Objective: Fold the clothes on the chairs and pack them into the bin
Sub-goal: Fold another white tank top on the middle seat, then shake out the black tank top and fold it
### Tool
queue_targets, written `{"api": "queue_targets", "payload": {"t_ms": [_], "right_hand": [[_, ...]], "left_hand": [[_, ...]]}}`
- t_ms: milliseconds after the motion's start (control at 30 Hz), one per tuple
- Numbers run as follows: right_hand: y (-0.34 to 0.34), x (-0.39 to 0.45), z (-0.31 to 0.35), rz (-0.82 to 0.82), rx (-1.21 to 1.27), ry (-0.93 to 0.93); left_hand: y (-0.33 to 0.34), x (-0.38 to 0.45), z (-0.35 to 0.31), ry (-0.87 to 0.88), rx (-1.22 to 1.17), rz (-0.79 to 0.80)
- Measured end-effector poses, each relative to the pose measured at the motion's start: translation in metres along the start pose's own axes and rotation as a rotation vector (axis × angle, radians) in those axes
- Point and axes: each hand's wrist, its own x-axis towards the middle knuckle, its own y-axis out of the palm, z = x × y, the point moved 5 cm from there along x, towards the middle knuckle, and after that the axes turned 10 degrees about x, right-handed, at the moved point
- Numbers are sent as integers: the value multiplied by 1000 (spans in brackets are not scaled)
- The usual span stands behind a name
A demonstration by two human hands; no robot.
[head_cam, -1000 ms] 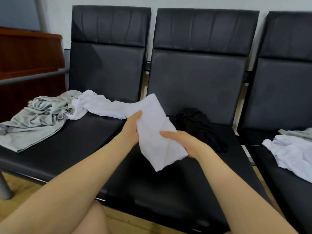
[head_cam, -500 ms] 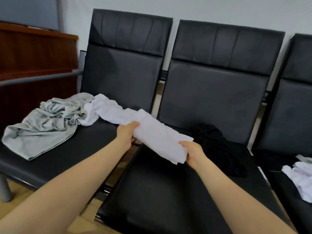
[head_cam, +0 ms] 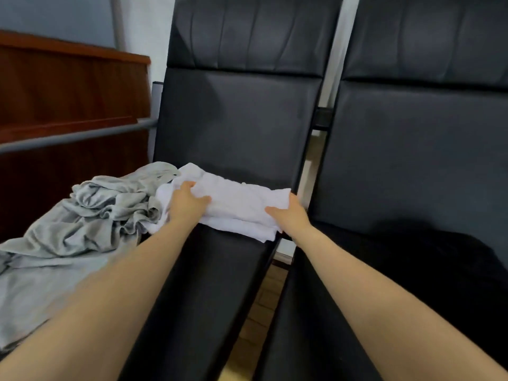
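Wooden cabinet (head_cam: pixel 68 86) at far left, behind a grey rail (head_cam: pixel 77 134). Grey shirt (head_cam: pixel 82 215) crumpled on the left chair (head_cam: pixel 236 127) seat. White cloth (head_cam: pixel 242 207), folded, lies on the same seat near the backrest, touching the grey shirt. Left hand (head_cam: pixel 185 204) grips its left end, thumb on top. Right hand (head_cam: pixel 288 215) holds its right edge, fingers underneath, likely curled. Black garment (head_cam: pixel 439 259) on the right chair (head_cam: pixel 412 147), blurred.
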Motion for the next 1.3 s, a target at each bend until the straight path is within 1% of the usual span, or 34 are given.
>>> {"api": "queue_targets", "payload": {"t_ms": [33, 100, 167, 200, 233, 333, 467, 533, 667, 767, 833, 933, 1000, 1067, 1100, 1133, 1233, 1300], "right_hand": [[5, -1, -10, 11, -54, -6], [3, -4, -25, 1, -38, -18], [-6, -9, -29, 4, 14, -4], [-12, -12, -27, 10, 4, 8], [-17, -15, -24, 6, -36, 16], [-41, -29, -12, -62, -98, 35], [-84, -71, 2, -137, -51, 57], [-111, -99, 6, -190, -26, 75], [-168, -153, 17, -309, -4, 76], [-214, -185, 27, -371, -42, 9], [-250, -208, 30, -448, -90, -28], [-300, -236, 23, -648, -198, -7], [-327, -252, 10, -792, -184, 75], [-346, -262, -9, -864, -130, 145], [-351, -265, -17, -861, -134, 167], [-350, -267, -24, -824, -169, 180], [-350, -264, -36, -588, -403, 167], [-351, -259, -41, -462, -533, 121]], "left_hand": [[7, 5, 13, -6, 64, 15], [12, 8, 22, 35, 157, -18], [14, 6, 13, 110, 333, -73], [13, 3, 9, 115, 401, -94], [11, -1, 6, 84, 420, -99], [1, -16, -3, 10, 368, -80], [-15, -56, -33, 48, 234, -43], [-17, -87, -51, 86, 121, 32], [4, -157, -92, 115, -102, 270], [35, -207, -124, 66, -191, 442], [62, -243, -146, 40, -242, 542], [101, -285, -170, 50, -260, 620], [122, -307, -182, 55, -257, 636], [142, -324, -191, 78, -216, 625], [150, -331, -192, 90, -185, 610], [156, -337, -189, 94, -158, 596], [180, -350, -186, 107, -52, 580], [193, -350, -190, 95, -59, 577]]}}
